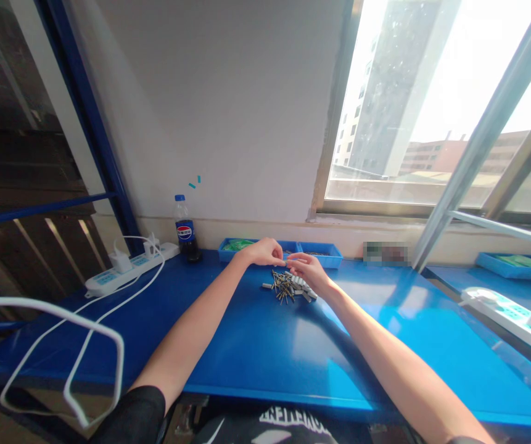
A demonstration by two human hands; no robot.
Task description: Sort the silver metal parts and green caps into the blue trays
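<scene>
A: Closest to us, a white cable (119,345) loops over the counter's (246,364) left side!

B: Further in, here's the pile: slim dark metal pieces (282,287) heaped with short pale cylinders (298,282), one lying just off to the left.

A: And the hands?

B: Right above its far side, nearly together! Left hand (266,251) and right hand (308,269) pinch a small pale piece (284,264) between their fingertips; its exact shape is too small to tell.

A: Just behind, the blue tray (332,261); over left, an upright cola bottle (185,231).

B: And beyond, the bright window (413,123)!
</scene>
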